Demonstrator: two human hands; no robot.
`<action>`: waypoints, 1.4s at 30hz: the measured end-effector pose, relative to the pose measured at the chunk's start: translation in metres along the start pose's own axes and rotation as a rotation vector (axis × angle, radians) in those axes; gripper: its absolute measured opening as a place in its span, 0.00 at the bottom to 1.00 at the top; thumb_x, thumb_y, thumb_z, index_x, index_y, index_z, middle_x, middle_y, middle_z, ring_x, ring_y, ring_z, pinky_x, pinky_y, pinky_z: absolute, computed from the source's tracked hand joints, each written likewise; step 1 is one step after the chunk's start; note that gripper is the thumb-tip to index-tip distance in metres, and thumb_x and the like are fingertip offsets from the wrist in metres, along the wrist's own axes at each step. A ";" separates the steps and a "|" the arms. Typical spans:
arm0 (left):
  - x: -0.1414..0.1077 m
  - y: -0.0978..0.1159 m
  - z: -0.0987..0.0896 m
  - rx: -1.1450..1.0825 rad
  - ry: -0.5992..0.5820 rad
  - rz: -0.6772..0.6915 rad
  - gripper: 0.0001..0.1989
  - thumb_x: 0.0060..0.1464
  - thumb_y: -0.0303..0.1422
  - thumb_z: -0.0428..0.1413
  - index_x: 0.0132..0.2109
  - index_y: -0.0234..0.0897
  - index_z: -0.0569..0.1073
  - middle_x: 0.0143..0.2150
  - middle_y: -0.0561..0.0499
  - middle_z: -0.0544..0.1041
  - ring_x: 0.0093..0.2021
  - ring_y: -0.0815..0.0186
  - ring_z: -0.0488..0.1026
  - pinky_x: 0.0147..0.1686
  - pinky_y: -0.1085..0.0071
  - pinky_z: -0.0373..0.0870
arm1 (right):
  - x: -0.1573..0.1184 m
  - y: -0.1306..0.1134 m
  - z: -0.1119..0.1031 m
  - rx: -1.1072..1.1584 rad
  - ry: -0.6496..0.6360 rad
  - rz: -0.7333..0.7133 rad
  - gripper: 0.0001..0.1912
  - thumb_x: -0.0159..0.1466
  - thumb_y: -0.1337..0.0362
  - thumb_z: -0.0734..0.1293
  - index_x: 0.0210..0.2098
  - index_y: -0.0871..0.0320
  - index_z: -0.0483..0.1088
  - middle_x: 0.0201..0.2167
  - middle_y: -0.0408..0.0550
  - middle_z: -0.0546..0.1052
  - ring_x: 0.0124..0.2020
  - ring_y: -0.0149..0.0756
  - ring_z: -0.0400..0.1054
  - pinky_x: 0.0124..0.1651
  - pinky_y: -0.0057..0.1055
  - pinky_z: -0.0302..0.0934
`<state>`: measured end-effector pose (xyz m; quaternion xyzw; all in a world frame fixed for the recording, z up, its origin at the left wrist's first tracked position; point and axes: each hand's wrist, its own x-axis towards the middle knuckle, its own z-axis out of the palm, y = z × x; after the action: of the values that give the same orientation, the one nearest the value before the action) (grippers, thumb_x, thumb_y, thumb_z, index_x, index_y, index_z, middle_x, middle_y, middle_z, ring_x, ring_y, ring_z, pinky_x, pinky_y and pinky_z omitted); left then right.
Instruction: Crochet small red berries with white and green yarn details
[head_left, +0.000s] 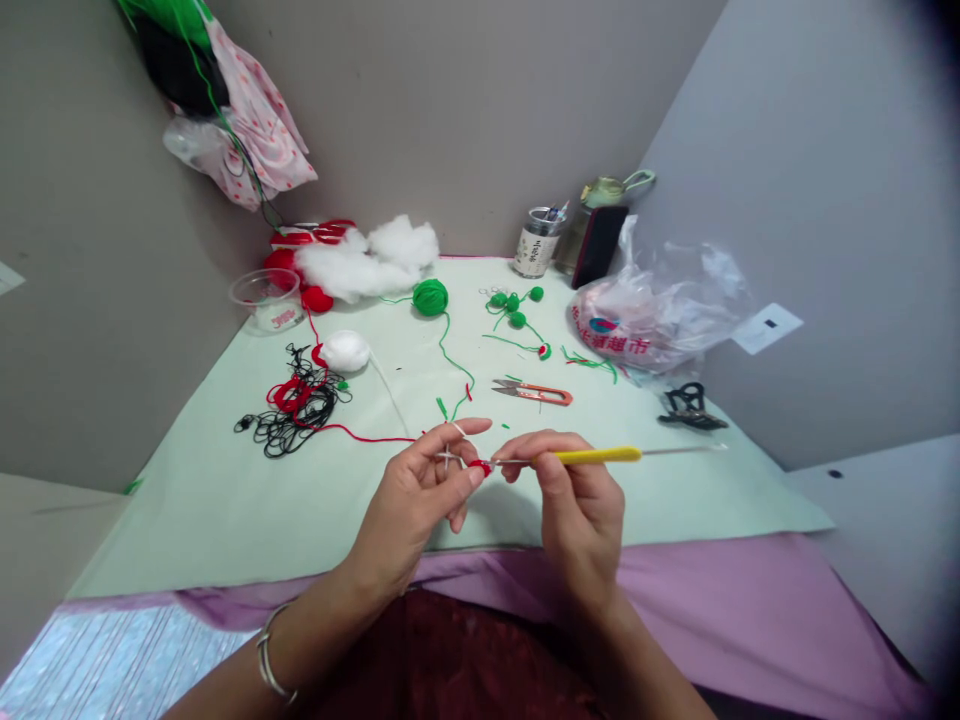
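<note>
Between thumb and fingers, my left hand (420, 490) pinches a small red crochet piece (480, 466), with white yarn looped over its fingers. My right hand (577, 500) grips a crochet hook (600, 456) by its yellow handle, and the hook's metal tip meets the red piece. White yarn runs from a white yarn ball (346, 351) toward my left hand. A red strand (360, 436) also leads there from the left. Beyond my hands lie orange-handled thread snips (534, 391) and a green yarn ball (430, 297).
Tangled black yarn (277, 430), a clear plastic cup (266, 302) and white stuffing (367, 262) occupy the left side. Small green crocheted balls (516, 301) lie at the back. Rightward are a pen tin (537, 244), a phone (600, 247), a plastic bag (652, 315) and a black claw clip (690, 408).
</note>
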<state>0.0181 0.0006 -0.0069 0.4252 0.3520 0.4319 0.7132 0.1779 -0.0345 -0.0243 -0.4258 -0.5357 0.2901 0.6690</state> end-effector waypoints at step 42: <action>0.007 0.005 0.001 -0.428 -0.018 -0.259 0.20 0.48 0.29 0.74 0.49 0.33 0.86 0.24 0.62 0.63 0.19 0.81 0.47 0.16 0.85 0.52 | -0.002 0.006 0.001 -0.198 0.043 -0.196 0.13 0.73 0.72 0.66 0.47 0.50 0.81 0.35 0.45 0.80 0.37 0.35 0.75 0.40 0.33 0.71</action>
<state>0.0203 0.0078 -0.0025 0.2195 0.2975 0.3979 0.8396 0.1765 -0.0329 -0.0305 -0.4417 -0.5863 0.1598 0.6600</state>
